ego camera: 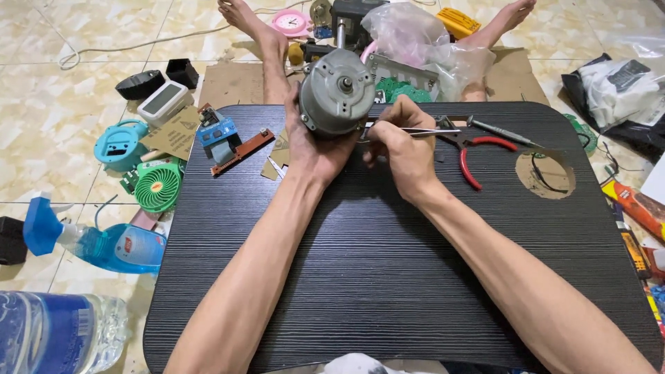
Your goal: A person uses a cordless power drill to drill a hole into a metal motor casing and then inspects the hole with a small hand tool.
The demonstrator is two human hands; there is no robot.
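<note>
A clear bag [422, 41] beyond the table [388, 263] held pale, unclear contents. The left hand [315, 142] was clamped around a grey motor [337, 91], lifted above the table's far edge. The right hand [405, 149] pinched tweezers [415, 130] pointing at the motor's side.

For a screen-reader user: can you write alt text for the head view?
A left hand holds a round grey motor over a black table while the right hand pokes tweezers at it. Red-handled pliers lie nearby.
</note>
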